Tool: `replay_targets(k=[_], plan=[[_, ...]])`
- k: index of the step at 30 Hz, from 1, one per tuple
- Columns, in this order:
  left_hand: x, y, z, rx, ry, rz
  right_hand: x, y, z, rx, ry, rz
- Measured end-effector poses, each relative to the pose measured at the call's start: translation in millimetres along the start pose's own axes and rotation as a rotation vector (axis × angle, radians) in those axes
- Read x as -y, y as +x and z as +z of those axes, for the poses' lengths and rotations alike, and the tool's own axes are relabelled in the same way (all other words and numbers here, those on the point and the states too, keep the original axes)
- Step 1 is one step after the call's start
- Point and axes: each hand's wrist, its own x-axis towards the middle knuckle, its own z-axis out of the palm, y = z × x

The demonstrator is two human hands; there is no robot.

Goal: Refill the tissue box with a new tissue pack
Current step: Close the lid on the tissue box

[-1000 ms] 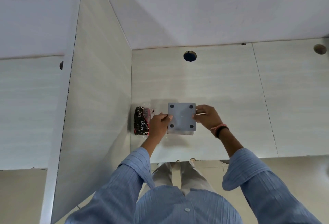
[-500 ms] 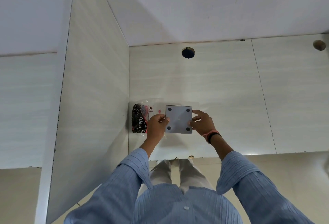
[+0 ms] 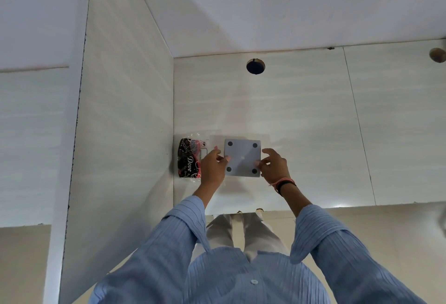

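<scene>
One head-worn wide-angle view looks steeply down from above onto the worktop [image 3: 301, 115], with the hands near the frame's centre.

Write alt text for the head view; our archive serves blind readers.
Two hands, the left hand and the right hand, hold a square grey tissue box by its sides, its four-footed base facing the camera, above a pale desk. A dark Dove tissue pack lies left of it, beside a partition.
</scene>
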Motion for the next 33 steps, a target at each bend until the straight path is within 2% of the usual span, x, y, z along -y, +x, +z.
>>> replay_targets(k=[8, 11, 15, 17, 20, 23, 26, 33], plan=[[-11.1, 18.2, 0.1, 0.116, 0.143, -0.055, 16.6, 7.0, -1.7, 0.076, -0.097, 0.023], [-13.6, 17.7, -2.1, 0.128, 0.118, -0.042, 17.6, 13.0, -9.0, 0.135, 0.041, 0.088], [-10.4, 12.1, -1.3, 0.042, -0.042, 0.035, 31.9, 14.8, -28.5, 0.104, 0.417, 0.176], [-21.6, 9.6, -2.7, 0.029, -0.188, 0.043, 36.8, 21.6, -36.6, 0.03, 0.554, 0.205], [-43.1, 10.5, -4.8, 0.126, -0.476, -0.087, 37.6, 34.3, -42.9, -0.098, 0.681, 0.176], [-50.1, 21.7, -2.6, 0.216, -0.636, -0.22, 39.7, 38.3, -42.0, -0.063, 0.773, 0.087], [-46.5, 31.0, 4.0, 0.166, -0.48, -0.191, 34.0, 39.1, -38.2, -0.046, 0.75, 0.019], [-22.4, 40.6, 20.7, 0.217, -0.34, -0.101, 15.8, 50.2, -27.3, -0.063, 0.582, -0.046]])
